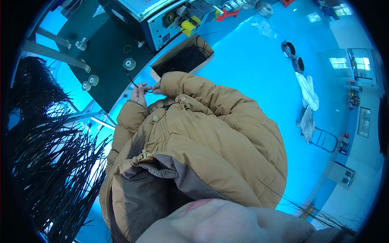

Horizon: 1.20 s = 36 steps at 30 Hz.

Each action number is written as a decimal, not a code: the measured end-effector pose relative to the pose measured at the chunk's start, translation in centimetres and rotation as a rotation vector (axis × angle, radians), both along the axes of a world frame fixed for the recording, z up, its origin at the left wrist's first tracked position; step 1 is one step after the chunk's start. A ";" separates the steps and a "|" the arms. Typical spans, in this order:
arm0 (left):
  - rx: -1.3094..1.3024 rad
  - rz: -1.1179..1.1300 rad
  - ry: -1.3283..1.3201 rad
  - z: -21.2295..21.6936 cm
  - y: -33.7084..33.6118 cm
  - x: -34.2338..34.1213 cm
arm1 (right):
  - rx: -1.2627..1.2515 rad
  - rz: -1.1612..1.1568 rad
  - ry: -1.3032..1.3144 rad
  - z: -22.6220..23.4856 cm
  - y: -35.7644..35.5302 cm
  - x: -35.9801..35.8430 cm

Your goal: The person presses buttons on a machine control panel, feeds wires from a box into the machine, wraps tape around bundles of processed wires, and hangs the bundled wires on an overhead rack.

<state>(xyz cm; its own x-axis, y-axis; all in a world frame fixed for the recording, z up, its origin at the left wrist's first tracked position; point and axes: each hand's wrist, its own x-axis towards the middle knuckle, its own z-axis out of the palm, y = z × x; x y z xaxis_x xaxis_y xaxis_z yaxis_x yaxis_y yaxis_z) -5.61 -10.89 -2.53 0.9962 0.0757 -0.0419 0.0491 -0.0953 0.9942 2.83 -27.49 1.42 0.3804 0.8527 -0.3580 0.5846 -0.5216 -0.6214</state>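
A thin black cable [133, 82] passes through my left hand [139, 94], its fingers pinched round it, and one end sticks up over the edge of the dark green table. To the right, my right hand [156, 88] is closed near the cable's other stretch, its back partly covered by the tan sleeve. The cable seems to run between both hands, though what the right fingertips grip is small and partly hidden. Just beyond my right sleeve stands an open cardboard box [157, 73] with many black cables in it.
Pale tape rolls [129, 64] lie on the green table [106, 47]. A machine [156, 33] with yellow rollers stands behind the box. Large bundles of black cables [48, 170] hang at the left. Black coils [288, 49] and a folding trolley [324, 140] are on the blue floor at right.
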 end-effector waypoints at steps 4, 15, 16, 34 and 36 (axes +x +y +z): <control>-0.005 -0.087 -0.123 3.9 -2.2 2.2 | 0.210 -0.193 -0.116 -20.7 -9.8 8.1; -0.076 0.029 0.096 2.2 0.9 -3.1 | 0.849 -1.390 1.022 -5.3 -2.0 11.0; -0.105 0.015 0.113 2.5 0.7 -3.2 | 0.788 -1.423 1.033 -4.7 -1.8 11.4; -0.182 0.087 0.104 2.1 0.1 -3.2 | 0.986 -1.411 1.003 -4.8 -1.1 10.6; -0.204 0.087 0.101 2.2 0.1 -3.1 | 0.995 -1.381 0.939 -8.1 -1.5 11.7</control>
<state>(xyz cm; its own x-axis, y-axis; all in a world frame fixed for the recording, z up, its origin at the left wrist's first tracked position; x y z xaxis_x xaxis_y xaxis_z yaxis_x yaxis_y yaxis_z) -8.72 -10.75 -0.30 0.9764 0.1408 -0.1640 0.1483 0.1162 0.9821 14.49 -29.01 -6.73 0.8656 0.1754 -0.4690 -0.4965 0.4221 -0.7585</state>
